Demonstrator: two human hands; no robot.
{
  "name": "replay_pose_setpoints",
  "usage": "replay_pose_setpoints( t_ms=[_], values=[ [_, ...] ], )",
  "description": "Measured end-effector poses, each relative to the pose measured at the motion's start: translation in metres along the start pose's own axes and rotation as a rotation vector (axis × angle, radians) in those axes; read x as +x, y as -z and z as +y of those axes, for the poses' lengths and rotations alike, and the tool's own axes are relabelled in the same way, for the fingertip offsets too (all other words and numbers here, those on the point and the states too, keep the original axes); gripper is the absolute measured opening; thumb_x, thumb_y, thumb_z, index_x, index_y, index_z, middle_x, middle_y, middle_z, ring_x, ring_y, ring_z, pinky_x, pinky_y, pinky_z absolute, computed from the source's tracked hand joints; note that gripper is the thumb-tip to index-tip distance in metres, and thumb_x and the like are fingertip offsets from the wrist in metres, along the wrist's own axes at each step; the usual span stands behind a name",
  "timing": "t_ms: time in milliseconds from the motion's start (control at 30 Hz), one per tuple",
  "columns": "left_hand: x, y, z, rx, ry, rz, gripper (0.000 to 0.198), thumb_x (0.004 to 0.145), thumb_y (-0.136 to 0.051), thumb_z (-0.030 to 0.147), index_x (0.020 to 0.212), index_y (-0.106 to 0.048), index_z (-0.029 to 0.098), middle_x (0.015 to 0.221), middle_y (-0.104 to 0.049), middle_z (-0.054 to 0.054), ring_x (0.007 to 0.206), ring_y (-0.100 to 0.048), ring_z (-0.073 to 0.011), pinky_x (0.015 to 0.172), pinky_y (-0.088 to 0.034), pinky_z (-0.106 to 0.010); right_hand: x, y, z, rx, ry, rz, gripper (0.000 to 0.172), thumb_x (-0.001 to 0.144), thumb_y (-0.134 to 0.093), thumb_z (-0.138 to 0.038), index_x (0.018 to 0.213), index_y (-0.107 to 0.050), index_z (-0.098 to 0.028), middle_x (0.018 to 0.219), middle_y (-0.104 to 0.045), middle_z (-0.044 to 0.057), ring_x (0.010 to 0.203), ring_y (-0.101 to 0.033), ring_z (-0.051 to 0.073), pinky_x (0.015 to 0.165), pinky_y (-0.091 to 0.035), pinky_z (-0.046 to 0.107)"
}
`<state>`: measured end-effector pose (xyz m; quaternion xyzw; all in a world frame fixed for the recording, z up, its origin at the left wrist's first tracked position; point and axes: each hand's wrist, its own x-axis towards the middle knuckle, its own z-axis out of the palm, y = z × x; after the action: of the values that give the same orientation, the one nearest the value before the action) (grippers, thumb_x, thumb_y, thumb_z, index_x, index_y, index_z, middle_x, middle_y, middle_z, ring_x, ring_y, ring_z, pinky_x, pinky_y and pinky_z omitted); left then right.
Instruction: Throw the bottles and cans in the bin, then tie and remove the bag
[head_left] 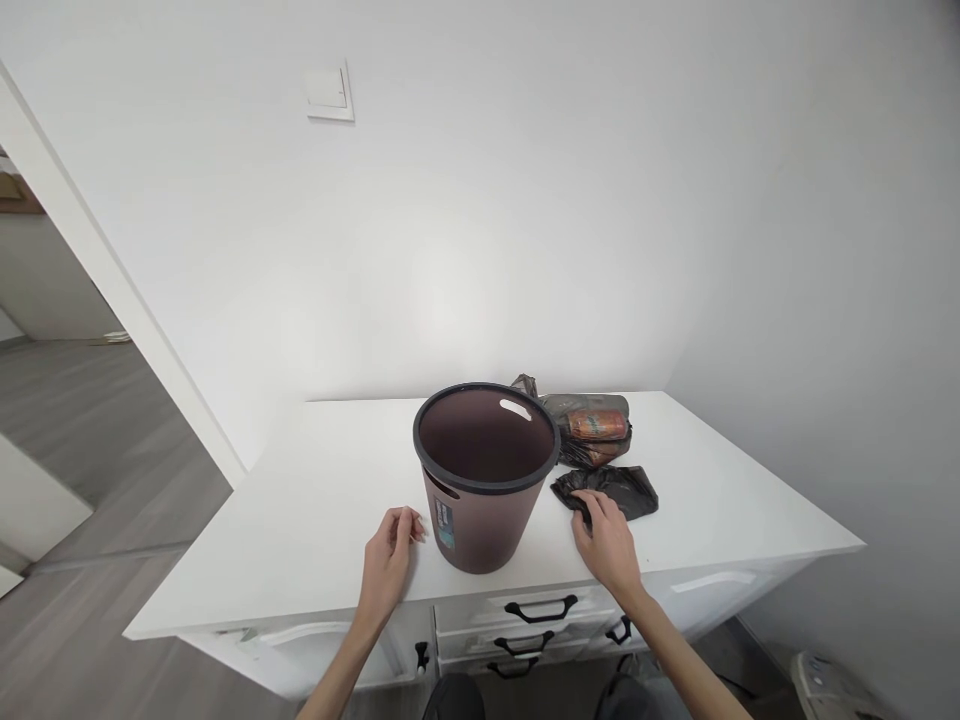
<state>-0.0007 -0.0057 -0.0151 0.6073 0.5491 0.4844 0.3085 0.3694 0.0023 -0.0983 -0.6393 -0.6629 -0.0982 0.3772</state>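
Observation:
A brownish-purple trash bin (487, 525) with a dark rim stands upright on the white countertop. It has cut-out handle slots and a label on its lower left side. My left hand (391, 550) rests on the counter just left of the bin, fingers loosely curled and apart, holding nothing. To the bin's right, my right hand (606, 540) has its fingers on a folded black trash bag (630, 490), gripping its left part. Behind that bag lies a dark, see-through plastic package (592, 425) with an orange label.
The white counter (315, 520) ends at the wall behind, with a light switch (328, 92) above. Below its front edge are drawers with black handles (541, 610). A doorway opens at left. A whitish object (832, 690) sits on the floor at lower right.

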Motion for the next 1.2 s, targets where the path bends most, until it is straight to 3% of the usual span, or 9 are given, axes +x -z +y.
replay_pose_setpoints(
  t_ms=[133,400,667,900,1200],
  values=[
    [0.001,-0.001,-0.004,-0.020,0.004,-0.001,0.041,0.104,-0.042,0.056,0.088,-0.063,0.024,0.080,-0.069,-0.002,0.080,-0.065,-0.0205,0.082,-0.049,-0.032,0.000,0.001,0.000,0.012,-0.006,-0.001,0.032,0.100,-0.045,-0.025,0.127,-0.061,-0.020,0.120,-0.068,0.013,0.111,-0.062,0.030,0.096,-0.051,0.047],
    [0.000,0.001,0.011,-0.004,0.000,0.009,0.043,0.102,-0.044,0.059,0.083,-0.061,0.024,0.074,-0.066,0.000,0.074,-0.064,-0.0197,0.077,-0.048,-0.031,0.000,0.004,-0.005,0.028,-0.002,0.025,0.032,0.100,-0.044,-0.026,0.127,-0.061,-0.020,0.115,-0.071,0.013,0.107,-0.064,0.030,0.092,-0.051,0.044],
    [0.001,-0.002,0.000,0.012,-0.019,-0.006,0.044,0.102,-0.042,0.060,0.087,-0.062,0.024,0.075,-0.067,-0.001,0.072,-0.063,-0.0195,0.076,-0.049,-0.031,-0.001,0.003,-0.001,0.038,-0.018,0.012,0.030,0.099,-0.045,-0.024,0.122,-0.064,-0.019,0.112,-0.071,0.013,0.106,-0.063,0.029,0.093,-0.050,0.043],
    [-0.001,-0.001,0.005,-0.001,-0.013,-0.024,0.041,0.102,-0.044,0.058,0.087,-0.062,0.024,0.075,-0.067,0.000,0.071,-0.062,-0.0184,0.075,-0.048,-0.030,0.000,0.009,-0.008,0.047,-0.028,0.007,0.030,0.097,-0.045,-0.022,0.119,-0.066,-0.018,0.109,-0.071,0.013,0.106,-0.062,0.030,0.094,-0.049,0.044],
    [-0.003,-0.002,0.014,0.016,0.012,-0.037,0.047,0.100,-0.043,0.062,0.086,-0.062,0.022,0.075,-0.066,-0.001,0.071,-0.061,-0.0190,0.076,-0.048,-0.031,-0.003,0.021,-0.019,0.244,-0.149,-0.038,0.036,0.096,-0.044,-0.031,0.120,-0.068,-0.018,0.113,-0.073,0.014,0.109,-0.064,0.032,0.097,-0.050,0.048]
  ],
)
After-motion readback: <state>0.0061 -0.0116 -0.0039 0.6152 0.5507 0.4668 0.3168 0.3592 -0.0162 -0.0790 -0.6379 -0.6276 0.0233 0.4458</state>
